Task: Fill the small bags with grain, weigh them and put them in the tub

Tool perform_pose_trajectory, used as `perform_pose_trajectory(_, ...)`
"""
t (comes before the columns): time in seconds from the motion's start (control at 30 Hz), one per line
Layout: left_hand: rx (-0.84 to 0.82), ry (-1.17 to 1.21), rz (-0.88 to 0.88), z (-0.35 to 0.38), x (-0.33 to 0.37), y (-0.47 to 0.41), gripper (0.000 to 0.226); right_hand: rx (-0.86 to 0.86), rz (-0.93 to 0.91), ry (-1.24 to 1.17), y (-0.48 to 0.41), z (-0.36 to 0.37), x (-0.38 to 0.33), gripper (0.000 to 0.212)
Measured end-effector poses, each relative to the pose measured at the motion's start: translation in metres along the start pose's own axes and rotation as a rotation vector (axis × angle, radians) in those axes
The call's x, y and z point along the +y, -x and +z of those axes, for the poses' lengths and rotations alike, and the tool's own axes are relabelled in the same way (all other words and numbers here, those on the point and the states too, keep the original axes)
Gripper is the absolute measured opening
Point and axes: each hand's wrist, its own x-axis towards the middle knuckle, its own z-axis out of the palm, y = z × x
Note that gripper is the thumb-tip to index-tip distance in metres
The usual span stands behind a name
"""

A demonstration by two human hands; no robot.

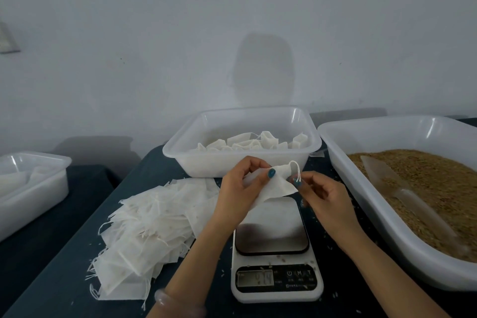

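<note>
**Above the scale, one small bag held in two hands**

Over the platform, the left hand pinches the white bag's edge and the right hand pinches its drawstring. More bags lie in the tub behind. The scale's buttons read "M" and "T"; its display digits are blurred.

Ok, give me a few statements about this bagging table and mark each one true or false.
1. The left hand and the right hand hold one small bag above the scale. True.
2. The scoop is in the right hand. False: it lies on the grain in the right tub.
3. The pile of empty bags lies left of the scale. True.
4. The tub behind the scale is empty. False: bags lie in it.
</note>
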Motion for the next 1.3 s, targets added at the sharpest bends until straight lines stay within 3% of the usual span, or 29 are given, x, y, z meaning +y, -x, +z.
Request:
perform_pose_trajectory(0.1,-0.015,-0.019,0.042,0.001,0.0,0.002,0.015,0.005,0.026,-0.001,0.001,0.001,0.003,0.031)
perform_pose_trajectory(0.27,-0.076,0.019,0.064,0.003,0.002,0.005,0.012,-0.058,0.122,0.051,0.001,0.002,0.009,0.038)
perform_pose_trajectory(0.5,-0.044,-0.029,0.037,0.002,-0.002,0.004,0.011,-0.051,0.054,0.043,-0.002,-0.002,0.012,0.021)
perform_pose_trajectory(0.63,-0.066,-0.089,0.061,0.004,-0.006,0.004,0.009,-0.128,0.006,0.079,0.0,-0.001,0.01,0.02)
perform_pose_trajectory(0.77,-0.078,-0.18,0.109,0.003,-0.009,0.002,0.007,-0.029,0.01,0.098,0.0,-0.001,0.012,0.022)
perform_pose_trajectory(0.87,-0.022,-0.213,0.032,0.001,-0.011,0.001,0.01,-0.018,0.008,0.071,-0.001,-0.002,0.011,0.021)
perform_pose_trajectory(0.93,-0.024,-0.249,0.037,0.0,-0.012,0.002,0.019,-0.009,-0.015,0.097,0.0,-0.002,0.009,0.022)
perform_pose_trajectory(1.1,-0.106,-0.663,0.238,0.0,-0.01,0.004,0.064,0.047,-0.076,0.261,0.001,-0.003,0.012,0.027)
perform_pose_trajectory(1.17,-0.131,-0.727,0.283,0.004,-0.009,0.008,0.078,0.064,-0.111,0.301,0.001,-0.002,0.013,0.026)
perform_pose_trajectory(1.3,-0.111,-0.729,0.327,0.012,-0.008,0.012,0.075,0.047,-0.163,0.299,0.002,0.0,0.013,0.023)
